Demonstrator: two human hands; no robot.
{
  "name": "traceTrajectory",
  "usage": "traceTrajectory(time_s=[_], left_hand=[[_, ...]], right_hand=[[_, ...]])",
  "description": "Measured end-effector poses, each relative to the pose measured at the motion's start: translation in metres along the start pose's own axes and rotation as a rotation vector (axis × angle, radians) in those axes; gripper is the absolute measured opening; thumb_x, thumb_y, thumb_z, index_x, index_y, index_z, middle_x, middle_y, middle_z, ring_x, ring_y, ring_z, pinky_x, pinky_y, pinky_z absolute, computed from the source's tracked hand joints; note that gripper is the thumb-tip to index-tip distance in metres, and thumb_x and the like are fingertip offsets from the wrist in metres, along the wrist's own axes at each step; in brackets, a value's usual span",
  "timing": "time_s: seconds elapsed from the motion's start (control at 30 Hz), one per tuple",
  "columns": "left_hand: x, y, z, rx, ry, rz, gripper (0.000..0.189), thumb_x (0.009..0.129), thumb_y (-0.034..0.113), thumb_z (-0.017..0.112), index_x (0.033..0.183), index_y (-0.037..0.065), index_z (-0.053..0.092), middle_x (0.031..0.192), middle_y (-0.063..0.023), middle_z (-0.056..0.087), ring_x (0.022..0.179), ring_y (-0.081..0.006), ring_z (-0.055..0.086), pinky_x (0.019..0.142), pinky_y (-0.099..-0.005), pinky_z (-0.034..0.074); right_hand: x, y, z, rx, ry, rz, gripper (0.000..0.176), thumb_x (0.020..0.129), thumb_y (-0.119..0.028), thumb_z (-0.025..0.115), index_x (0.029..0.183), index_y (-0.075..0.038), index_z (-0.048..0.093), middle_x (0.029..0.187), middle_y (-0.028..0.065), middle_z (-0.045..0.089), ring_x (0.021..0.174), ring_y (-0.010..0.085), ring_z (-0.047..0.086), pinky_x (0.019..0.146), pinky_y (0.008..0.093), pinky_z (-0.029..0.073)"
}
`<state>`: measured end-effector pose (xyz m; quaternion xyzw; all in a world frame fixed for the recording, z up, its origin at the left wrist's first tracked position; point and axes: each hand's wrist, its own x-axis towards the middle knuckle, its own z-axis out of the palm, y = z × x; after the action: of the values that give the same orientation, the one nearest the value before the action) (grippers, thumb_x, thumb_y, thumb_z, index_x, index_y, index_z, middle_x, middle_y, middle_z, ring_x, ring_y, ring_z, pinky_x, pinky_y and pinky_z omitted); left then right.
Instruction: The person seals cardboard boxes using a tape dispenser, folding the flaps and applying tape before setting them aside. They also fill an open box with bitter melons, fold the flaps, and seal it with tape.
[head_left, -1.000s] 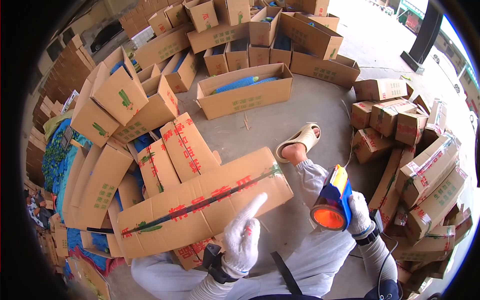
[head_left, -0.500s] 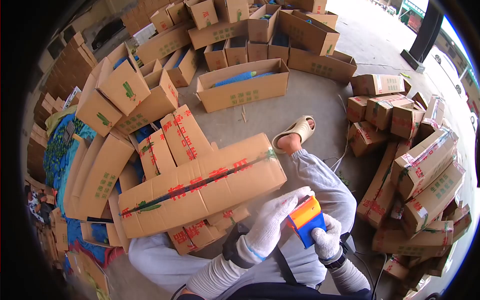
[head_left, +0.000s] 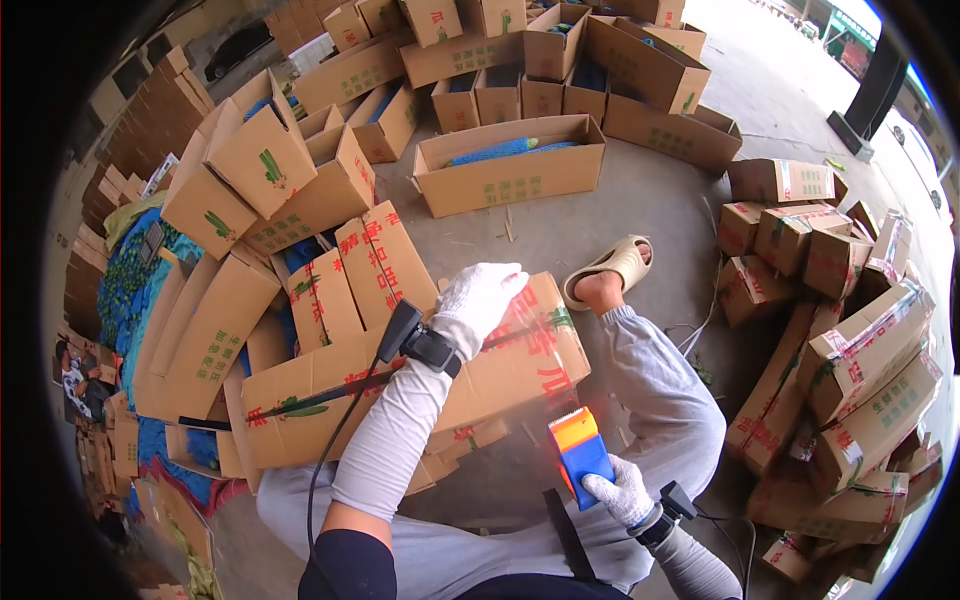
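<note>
My left hand [head_left: 482, 303], in a white knit glove, reaches over the long taped carton [head_left: 500, 378] in front of me. Its fingers are stretched out over the carton's upper edge, and the forearm crosses the carton. Red and green print and a strip of tape run along the carton's top. My right hand [head_left: 622, 493], gloved too, grips the blue body of an orange and blue tape dispenser [head_left: 583, 458]. The dispenser is held over my lap, to the right of the carton's near side.
An open carton [head_left: 510, 180] with blue-wrapped contents stands ahead, with more open cartons [head_left: 255, 160] behind and at left. Taped cartons [head_left: 850, 340] are heaped at right. My sandalled foot [head_left: 610, 275] rests just past the long carton. Cables hang from both wrist devices.
My left hand has moved from beside the tape dispenser up and left over the long carton. My right hand has lowered slightly leftward with the dispenser. The camera view has shifted a little.
</note>
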<state>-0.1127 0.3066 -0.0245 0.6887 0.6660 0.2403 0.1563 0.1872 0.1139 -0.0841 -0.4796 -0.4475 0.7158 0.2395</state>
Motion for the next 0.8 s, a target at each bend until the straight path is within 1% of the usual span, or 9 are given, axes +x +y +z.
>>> traceTrajectory(time_s=[0.1,0.2,0.27,0.3,0.33,0.43,0.57,0.67,0.8], left_hand=[[0.005,0.005,-0.01,0.131,-0.172,-0.177,0.042,0.092,0.049,0.056,0.099,0.008,0.065,0.098,-0.018,0.069,0.095,-0.0403,0.065,0.08,-0.0483,0.052],[0.017,-0.027,-0.002,0.009,-0.12,-0.299,0.038,0.091,0.044,0.059,0.106,0.009,0.062,0.098,-0.0188,0.069,0.095,-0.0409,0.065,0.08,-0.0485,0.052],[0.013,-0.032,0.001,-0.039,-0.076,-0.204,0.028,0.093,0.031,0.06,0.112,0.011,0.057,0.092,-0.0186,0.068,0.089,-0.0406,0.065,0.075,-0.048,0.051],[0.011,-0.031,0.0,-0.019,-0.092,-0.136,0.027,0.093,0.03,0.059,0.113,0.011,0.057,0.093,-0.02,0.068,0.09,-0.0415,0.065,0.076,-0.0493,0.051],[0.009,-0.028,-0.001,0.005,-0.109,-0.066,0.026,0.094,0.028,0.057,0.114,0.012,0.056,0.094,-0.0214,0.068,0.091,-0.0424,0.065,0.076,-0.0505,0.051],[0.007,-0.021,0.0,-0.097,-0.04,-0.199,0.025,0.095,0.023,0.055,0.116,0.011,0.051,0.094,-0.0218,0.067,0.09,-0.0423,0.065,0.077,-0.0507,0.05],[0.015,-0.026,0.006,-0.605,0.209,-0.307,0.044,0.098,0.024,0.055,0.135,0.004,0.042,0.123,-0.0245,0.057,0.114,-0.0384,0.058,0.095,-0.0443,0.047],[0.019,-0.025,0.002,-0.625,0.337,-0.357,0.053,0.102,0.029,0.048,0.145,0.001,0.034,0.146,-0.0234,0.04,0.139,-0.0306,0.038,0.113,-0.0419,0.031],[0.016,-0.053,0.033,-0.508,0.496,-0.276,0.059,0.104,0.037,0.044,0.147,-0.001,0.031,0.149,-0.0218,0.038,0.14,-0.0308,0.036,0.114,-0.0406,0.029]], right_hand=[[0.031,0.025,-0.009,0.032,-0.221,-0.013,0.043,0.087,-0.03,0.075,0.116,0.0,0.063,0.096,0.004,0.069,0.087,0.0117,0.064,0.082,0.0295,0.053],[0.077,0.052,-0.023,-0.037,-0.321,-0.074,0.043,0.085,-0.029,0.077,0.116,-0.003,0.064,0.098,0.0041,0.07,0.09,0.0135,0.066,0.085,0.0316,0.053],[0.119,0.061,-0.031,-0.221,-0.414,-0.181,0.042,0.085,-0.028,0.078,0.116,-0.005,0.064,0.1,0.0046,0.071,0.092,0.0143,0.067,0.087,0.0331,0.053],[0.136,0.058,-0.035,-0.262,-0.52,0.002,0.043,0.089,-0.029,0.074,0.123,-0.007,0.06,0.113,0.0086,0.068,0.105,0.0162,0.064,0.094,0.0361,0.051],[0.181,0.127,-0.042,0.452,-0.469,0.291,0.044,0.094,-0.027,0.066,0.131,-0.008,0.053,0.126,0.012,0.061,0.116,0.0183,0.059,0.1,0.0395,0.048],[0.246,0.059,-0.035,-0.129,-0.537,-0.001,0.043,0.094,-0.025,0.066,0.132,-0.009,0.052,0.124,0.0114,0.062,0.112,0.0187,0.06,0.101,0.0429,0.047],[0.359,-0.032,-0.005,-0.15,-0.518,-0.149,0.042,0.094,-0.022,0.065,0.132,-0.01,0.052,0.123,0.0107,0.062,0.108,0.0192,0.062,0.102,0.0475,0.046],[0.43,-0.124,0.022,-0.11,-0.488,-0.318,0.041,0.094,-0.02,0.065,0.132,-0.011,0.052,0.122,0.0101,0.063,0.105,0.0196,0.063,0.103,0.0509,0.045],[0.442,-0.248,0.04,0.013,-0.376,-0.726,0.04,0.094,-0.017,0.064,0.132,-0.012,0.052,0.12,0.0094,0.063,0.101,0.0201,0.065,0.104,0.0555,0.043]])
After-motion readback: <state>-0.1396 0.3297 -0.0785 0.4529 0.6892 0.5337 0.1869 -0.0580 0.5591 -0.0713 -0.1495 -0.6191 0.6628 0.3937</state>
